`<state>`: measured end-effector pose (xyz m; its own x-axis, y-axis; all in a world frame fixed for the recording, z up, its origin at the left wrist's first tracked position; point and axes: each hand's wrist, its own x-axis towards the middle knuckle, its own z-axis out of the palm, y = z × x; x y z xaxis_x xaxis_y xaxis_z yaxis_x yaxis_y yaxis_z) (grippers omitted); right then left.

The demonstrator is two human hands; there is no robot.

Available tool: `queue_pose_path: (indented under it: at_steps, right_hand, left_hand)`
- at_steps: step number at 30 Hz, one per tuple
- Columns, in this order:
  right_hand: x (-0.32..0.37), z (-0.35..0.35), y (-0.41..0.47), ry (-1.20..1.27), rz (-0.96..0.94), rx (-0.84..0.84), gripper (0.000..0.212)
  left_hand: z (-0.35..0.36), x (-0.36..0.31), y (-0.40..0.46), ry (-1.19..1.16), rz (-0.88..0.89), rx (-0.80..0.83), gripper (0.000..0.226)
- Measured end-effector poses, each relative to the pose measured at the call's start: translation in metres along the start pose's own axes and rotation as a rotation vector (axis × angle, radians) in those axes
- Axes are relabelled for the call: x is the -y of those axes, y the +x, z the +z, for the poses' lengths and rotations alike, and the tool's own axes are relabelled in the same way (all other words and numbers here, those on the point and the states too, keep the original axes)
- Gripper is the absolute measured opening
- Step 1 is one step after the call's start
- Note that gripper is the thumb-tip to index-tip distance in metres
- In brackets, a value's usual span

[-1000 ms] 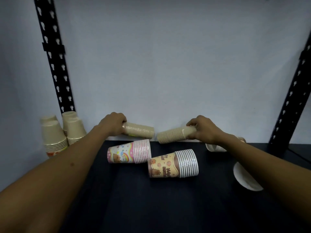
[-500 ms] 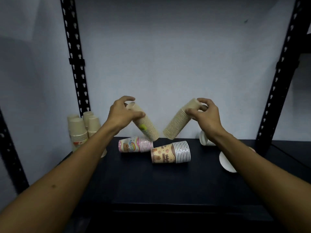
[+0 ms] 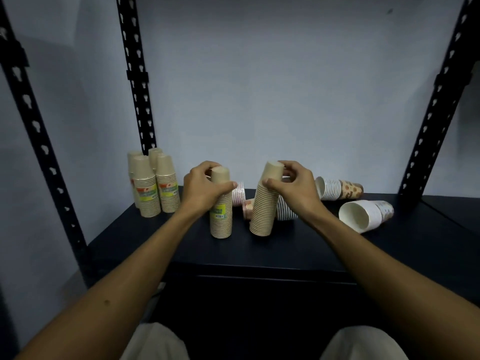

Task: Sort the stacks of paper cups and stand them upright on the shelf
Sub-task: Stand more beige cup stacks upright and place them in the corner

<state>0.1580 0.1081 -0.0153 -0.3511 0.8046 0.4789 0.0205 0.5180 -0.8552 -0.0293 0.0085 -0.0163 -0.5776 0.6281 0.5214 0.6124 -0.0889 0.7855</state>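
My left hand [image 3: 205,189] grips a tall stack of plain brown cups [image 3: 220,219] with a green label, standing upside down and upright on the black shelf [image 3: 155,245]. My right hand [image 3: 293,188] holds a second brown stack [image 3: 265,211] by its top; this one leans slightly to the right. Several brown stacks [image 3: 153,188] stand upright at the back left corner. Behind my hands lie a pink printed stack [image 3: 239,194] and an orange printed stack [image 3: 285,210], both partly hidden.
On the right side of the shelf lie a brown-patterned stack [image 3: 340,189] and a white stack [image 3: 363,214], mouths facing left. Black perforated uprights [image 3: 135,81] [image 3: 439,105] frame the shelf; another [image 3: 44,152] stands at the near left. My knees show below the front edge.
Both hands lifted their brown stacks from lying at the back of the shelf, tipped them up and brought them forward; both stacks now stand rim-down on the shelf.
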Motion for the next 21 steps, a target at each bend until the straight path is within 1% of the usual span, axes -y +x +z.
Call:
queue_pose_path:
  at_steps: [4,7,9,12,15,17,19,21]
  right_hand:
    - [-0.01,0.014,-0.01,-0.042,0.004,-0.01,0.054]
    - [-0.015,0.024,-0.021,-0.013,-0.03,-0.043,0.051]
    - [-0.022,0.028,-0.033,-0.011,-0.046,-0.035,0.056]
    - [-0.04,0.029,-0.049,-0.01,-0.055,0.034,0.071]
    - [-0.059,0.029,-0.055,-0.071,0.0,0.133,0.087]
    - [-0.065,0.028,-0.051,-0.086,0.082,0.188,0.09]
    - [-0.068,0.026,-0.044,-0.046,0.165,0.275,0.087]
    - [-0.07,0.025,-0.038,-0.063,0.184,0.372,0.084]
  left_hand:
    - [0.006,0.007,-0.008,0.066,0.024,-0.104,0.049]
    - [0.011,0.01,-0.012,0.057,0.037,-0.111,0.052]
    - [0.013,0.015,-0.017,0.032,0.016,-0.083,0.057]
    - [0.012,0.03,-0.035,-0.042,-0.055,0.031,0.061]
    - [0.01,0.056,-0.05,-0.071,-0.155,0.248,0.068]
    - [0.007,0.067,-0.05,-0.06,-0.168,0.347,0.071]
    - [0.002,0.068,-0.045,-0.107,-0.179,0.391,0.068]
    - [-0.004,0.065,-0.042,-0.141,-0.182,0.429,0.065]
